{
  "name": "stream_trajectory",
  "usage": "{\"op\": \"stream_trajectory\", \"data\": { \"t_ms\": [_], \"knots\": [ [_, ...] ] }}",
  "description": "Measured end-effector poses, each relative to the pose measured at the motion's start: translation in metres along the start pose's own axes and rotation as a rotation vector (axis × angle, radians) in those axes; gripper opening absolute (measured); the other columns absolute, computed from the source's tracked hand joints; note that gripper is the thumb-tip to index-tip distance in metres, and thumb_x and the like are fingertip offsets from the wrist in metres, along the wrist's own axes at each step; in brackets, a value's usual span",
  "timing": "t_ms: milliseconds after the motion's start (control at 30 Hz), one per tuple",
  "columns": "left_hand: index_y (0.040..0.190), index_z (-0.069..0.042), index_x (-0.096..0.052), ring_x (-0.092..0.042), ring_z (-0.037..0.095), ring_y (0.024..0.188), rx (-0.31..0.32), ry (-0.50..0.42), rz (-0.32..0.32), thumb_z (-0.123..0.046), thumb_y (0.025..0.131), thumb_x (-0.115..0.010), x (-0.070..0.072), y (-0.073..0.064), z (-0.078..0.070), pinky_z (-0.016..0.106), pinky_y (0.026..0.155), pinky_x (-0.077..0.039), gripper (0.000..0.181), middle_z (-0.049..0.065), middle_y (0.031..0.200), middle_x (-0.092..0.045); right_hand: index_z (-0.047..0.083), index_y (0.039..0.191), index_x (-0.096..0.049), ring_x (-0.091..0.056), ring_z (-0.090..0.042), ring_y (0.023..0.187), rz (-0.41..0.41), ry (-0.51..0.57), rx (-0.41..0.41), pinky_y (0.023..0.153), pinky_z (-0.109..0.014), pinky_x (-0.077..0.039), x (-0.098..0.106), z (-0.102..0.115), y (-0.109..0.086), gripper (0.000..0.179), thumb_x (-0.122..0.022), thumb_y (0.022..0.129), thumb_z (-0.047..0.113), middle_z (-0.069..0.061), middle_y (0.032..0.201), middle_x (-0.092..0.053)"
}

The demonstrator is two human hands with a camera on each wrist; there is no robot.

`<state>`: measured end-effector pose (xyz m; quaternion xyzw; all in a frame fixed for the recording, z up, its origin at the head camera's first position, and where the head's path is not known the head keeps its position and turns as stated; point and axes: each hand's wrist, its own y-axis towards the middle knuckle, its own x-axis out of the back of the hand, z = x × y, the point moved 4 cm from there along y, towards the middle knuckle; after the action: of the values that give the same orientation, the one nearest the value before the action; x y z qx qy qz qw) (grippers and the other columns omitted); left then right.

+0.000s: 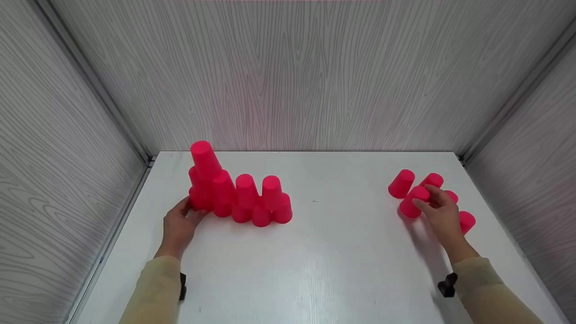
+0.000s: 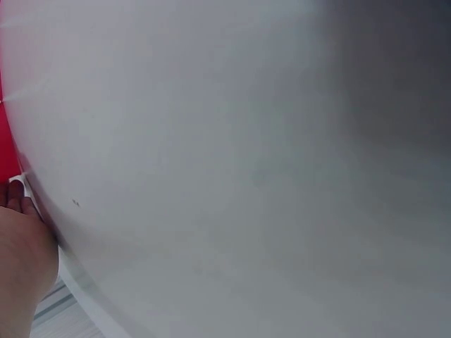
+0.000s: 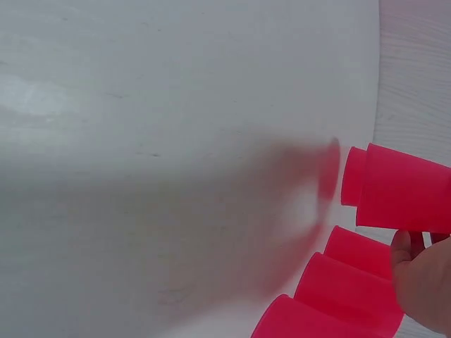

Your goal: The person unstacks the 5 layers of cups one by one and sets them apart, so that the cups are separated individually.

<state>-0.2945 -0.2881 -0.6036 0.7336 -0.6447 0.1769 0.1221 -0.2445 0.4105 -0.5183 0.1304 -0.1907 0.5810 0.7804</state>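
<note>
On the left of the table stands a group of stacked pinkish-red cups (image 1: 247, 191), upside down, with one tall cup (image 1: 204, 159) highest at its left end. My left hand (image 1: 177, 227) rests at the foot of that end, fingers and thumb beside a lower cup (image 1: 200, 200). In the left wrist view, the left hand (image 2: 25, 246) shows only at the edge, next to red cup surface. Over on the right, my right hand (image 1: 441, 213) pinches an upside-down cup (image 1: 411, 204). The right wrist view has this cup (image 3: 405, 190) between thumb and fingers, partly cut off.
Around my right hand stand several more cups, among them a far one (image 1: 402, 183), another behind the hand (image 1: 434, 180) and one by the wrist (image 1: 466, 220). White tabletop (image 1: 324, 252) lies between the two groups. Wood-grained panels (image 1: 292, 76) enclose the back and sides.
</note>
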Motion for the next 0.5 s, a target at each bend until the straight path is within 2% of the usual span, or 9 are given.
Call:
{"op": "stream_trajectory", "data": {
  "t_ms": [233,500],
  "knots": [
    [0.165,-0.020,-0.040,-0.043,0.030,0.151,0.013,0.010,-0.005,-0.048,0.096,-0.078,0.0014,-0.0001,-0.0008,0.049,0.118,-0.044,0.083,0.005,0.161,-0.050,0.015,0.165,-0.037,-0.044,-0.036,0.144,0.007,0.000,-0.027,0.090,-0.013,-0.053,-0.0024,-0.0037,0.0005,0.080,-0.074,0.100,0.044,-0.014,0.160,-0.045],
    [0.167,-0.023,-0.038,-0.041,0.030,0.152,0.033,0.006,0.011,-0.048,0.097,-0.077,0.0012,-0.0012,-0.0015,0.050,0.118,-0.044,0.083,0.005,0.163,-0.048,0.015,0.165,-0.036,-0.044,-0.037,0.146,0.010,-0.019,-0.038,0.095,-0.016,-0.053,-0.0035,-0.0086,0.0016,0.081,-0.074,0.100,0.045,-0.014,0.161,-0.045]
  ]
}}
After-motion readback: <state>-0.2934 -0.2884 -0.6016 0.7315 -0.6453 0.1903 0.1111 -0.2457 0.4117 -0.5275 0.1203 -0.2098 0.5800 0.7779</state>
